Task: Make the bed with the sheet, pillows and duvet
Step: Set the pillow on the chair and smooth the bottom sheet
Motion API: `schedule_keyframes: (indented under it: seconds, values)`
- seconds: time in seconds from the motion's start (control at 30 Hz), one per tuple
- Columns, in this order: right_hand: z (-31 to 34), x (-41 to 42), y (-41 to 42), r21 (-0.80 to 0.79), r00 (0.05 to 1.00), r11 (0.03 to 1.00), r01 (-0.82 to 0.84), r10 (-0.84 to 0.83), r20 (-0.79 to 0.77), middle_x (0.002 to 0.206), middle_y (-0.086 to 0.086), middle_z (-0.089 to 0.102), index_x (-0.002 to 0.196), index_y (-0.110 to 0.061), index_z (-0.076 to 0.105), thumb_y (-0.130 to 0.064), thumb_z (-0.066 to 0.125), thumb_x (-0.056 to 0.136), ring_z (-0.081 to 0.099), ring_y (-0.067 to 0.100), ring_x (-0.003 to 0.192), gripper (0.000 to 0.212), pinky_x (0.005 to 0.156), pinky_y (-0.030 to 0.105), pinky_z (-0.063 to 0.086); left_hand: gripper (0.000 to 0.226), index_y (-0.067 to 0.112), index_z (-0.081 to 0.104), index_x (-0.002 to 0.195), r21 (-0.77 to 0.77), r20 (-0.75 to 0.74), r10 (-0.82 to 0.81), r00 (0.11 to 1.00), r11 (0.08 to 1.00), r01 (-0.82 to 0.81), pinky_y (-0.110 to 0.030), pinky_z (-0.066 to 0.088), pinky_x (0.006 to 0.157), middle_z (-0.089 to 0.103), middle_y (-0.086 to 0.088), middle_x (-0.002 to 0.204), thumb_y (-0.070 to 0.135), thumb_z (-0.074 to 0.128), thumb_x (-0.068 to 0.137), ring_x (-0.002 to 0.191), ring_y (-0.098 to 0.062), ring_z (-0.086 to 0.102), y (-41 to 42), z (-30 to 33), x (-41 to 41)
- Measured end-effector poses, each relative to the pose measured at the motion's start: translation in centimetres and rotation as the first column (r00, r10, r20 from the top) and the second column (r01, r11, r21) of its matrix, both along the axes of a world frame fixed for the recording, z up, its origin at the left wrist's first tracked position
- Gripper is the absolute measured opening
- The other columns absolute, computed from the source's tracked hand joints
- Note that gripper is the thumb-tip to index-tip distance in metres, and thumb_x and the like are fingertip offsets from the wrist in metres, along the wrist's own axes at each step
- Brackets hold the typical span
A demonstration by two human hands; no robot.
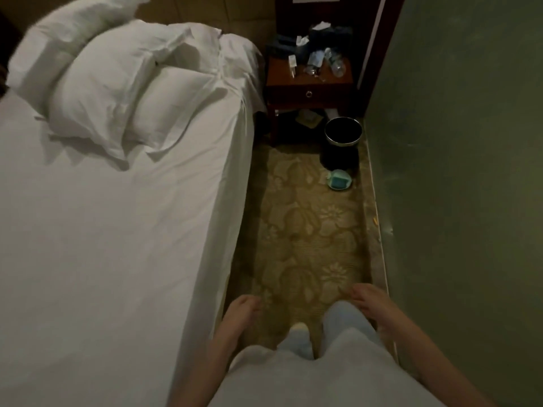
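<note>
Overhead, the head view looks down a narrow strip of patterned carpet (pixel 308 230) between the bed (pixel 229 230) and a green wall (pixel 458 171). A white sheet (pixel 102 245) covers the mattress, lies fairly smooth, and hangs down the bed's side. 3 white pillows (pixel 111 92) are heaped at the head of the bed, overlapping and tilted, with the farthest one blurred near the padded headboard (pixel 205 10). No duvet shows in this view.

Both hands hang low over the carpet, holding nothing. The left hand (pixel 242 311) is just beside the bed's edge, its fingers (pixel 249 302) loosely curled and close together, apart from the sheet. The right hand (pixel 368 298) is near the wall, its fingers (pixel 360 289) relaxed and slightly bent, over the person's pale trouser leg (pixel 343 318). A foot in a light sock (pixel 299 327) shows between the arms.

Beyond the bed stands a dark wooden nightstand (pixel 308 92) with 1 drawer, its top littered with small items too blurred to name, among them what looks like a plastic bottle (pixel 336 64). A black bin (pixel 342 136) stands on the carpet just in front of it, and a small teal object (pixel 339 179) lies just beside the bin.
</note>
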State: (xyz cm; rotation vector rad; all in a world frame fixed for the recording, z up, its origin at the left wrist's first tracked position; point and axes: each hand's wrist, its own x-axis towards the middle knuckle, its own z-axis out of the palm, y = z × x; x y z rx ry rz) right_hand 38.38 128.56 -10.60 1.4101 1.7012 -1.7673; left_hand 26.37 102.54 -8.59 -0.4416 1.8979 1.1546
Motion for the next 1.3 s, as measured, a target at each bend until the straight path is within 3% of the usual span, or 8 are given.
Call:
schedule_keyframes:
  seconds: [0.23, 0.33, 0.43, 0.53, 0.67, 0.83, 1.1, 1.3]
  values:
    - [-2.0, -8.9, 7.6, 0.035, 0.99, 0.999, -0.031, 0.026, 0.136, 0.071, 0.006, 0.051, 0.08, -0.014, 0.059, -0.018, 0.049, 0.095, 0.045, 0.016, 0.06, 0.019, 0.053, 0.027, 0.033, 0.023, 0.007, 0.057, 0.114, 0.062, -0.014, -0.113, 0.994, 0.992, 0.113, -0.019, 0.047, 0.066, 0.063, -0.003, 0.1, 0.017, 0.04, 0.101, 0.086, -0.011, 0.06, 11.6, 0.4, -13.7]
    - [-1.8, -15.6, 11.7, 0.058, 0.987, 0.992, -0.114, 0.107, 0.12, 0.067, 0.004, 0.053, 0.075, -0.014, 0.06, -0.019, 0.048, 0.095, 0.046, 0.015, 0.058, 0.024, 0.056, 0.027, 0.035, 0.023, 0.011, 0.056, 0.113, 0.074, -0.049, -0.105, 0.993, 0.991, 0.109, -0.021, 0.047, 0.079, 0.062, -0.004, 0.109, 0.02, 0.039, 0.102, 0.094, -0.013, 0.059, 16.2, 0.3, -19.8]
    - [-0.1, -23.6, 15.8, 0.085, 0.976, 0.974, -0.212, 0.207, 0.067, 0.064, 0.006, 0.053, 0.064, -0.013, 0.057, -0.012, 0.048, 0.094, 0.047, 0.016, 0.06, 0.031, 0.06, 0.027, 0.035, 0.02, 0.012, 0.059, 0.107, 0.082, -0.05, -0.032, 0.998, 0.996, 0.036, -0.019, 0.047, 0.072, 0.064, -0.003, 0.104, 0.02, 0.04, 0.101, 0.09, -0.01, 0.061, 19.8, 0.9, -25.0]
    - [0.8, -32.0, 19.2, 0.092, 0.965, 0.961, -0.259, 0.261, -0.003, 0.073, 0.01, 0.056, 0.073, -0.012, 0.058, -0.013, 0.045, 0.098, 0.053, 0.019, 0.07, 0.028, 0.064, 0.028, 0.04, 0.021, 0.012, 0.059, 0.091, 0.088, -0.073, 0.093, 0.993, 0.992, -0.087, -0.014, 0.048, 0.061, 0.065, -0.005, 0.09, 0.012, 0.04, 0.101, 0.074, -0.008, 0.063, 21.8, 1.3, -29.1]
    - [1.9, -42.1, 21.7, 0.081, 0.946, 0.943, -0.323, 0.324, -0.004, 0.099, 0.007, 0.06, 0.104, -0.015, 0.057, -0.022, 0.046, 0.099, 0.058, 0.02, 0.092, 0.014, 0.073, 0.029, 0.044, 0.019, 0.012, 0.061, 0.092, 0.044, -0.024, 0.17, 0.985, 0.985, -0.169, -0.034, 0.048, 0.083, 0.068, -0.01, 0.095, 0.017, 0.044, 0.099, 0.082, -0.018, 0.064, 22.1, 0.9, -32.8]
    - [3.2, -54.2, 22.4, 0.12, 0.895, 0.896, -0.428, 0.439, -0.082, 0.108, 0.002, 0.059, 0.111, -0.018, 0.057, -0.027, 0.046, 0.1, 0.056, 0.017, 0.105, 0.019, 0.084, 0.029, 0.043, 0.019, 0.01, 0.06, 0.093, -0.009, 0.033, 0.34, 0.94, 0.941, -0.34, -0.022, 0.04, 0.06, 0.066, -0.007, 0.086, 0.014, 0.042, 0.1, 0.075, -0.017, 0.059, 21.6, -0.2, -38.7]
    - [2.9, -71.3, 22.1, 0.122, 0.827, 0.832, -0.541, 0.553, -0.097, 0.114, 0.006, 0.058, 0.115, -0.01, 0.057, -0.022, 0.044, 0.101, 0.056, 0.021, 0.109, 0.023, 0.071, 0.019, 0.042, 0.017, 0.004, 0.064, 0.088, -0.025, -0.045, 0.429, 0.902, 0.902, -0.43, -0.021, 0.034, 0.049, 0.059, -0.004, 0.067, 0.013, 0.052, 0.095, 0.056, -0.013, 0.049, 21.8, -1.3, -53.4]
    - [2.1, -79.1, 22.1, 0.087, 0.814, 0.812, -0.578, 0.581, -0.02, 0.107, 0.018, 0.061, 0.109, -0.003, 0.059, -0.014, 0.047, 0.099, 0.056, 0.023, 0.094, 0.019, 0.068, 0.022, 0.043, 0.018, 0.017, 0.069, 0.084, 0.068, -0.069, 0.417, 0.906, 0.908, -0.413, -0.032, 0.046, 0.075, 0.069, -0.012, 0.093, 0.028, 0.055, 0.087, 0.085, -0.024, 0.062, 23.0, 0.4, -64.5]
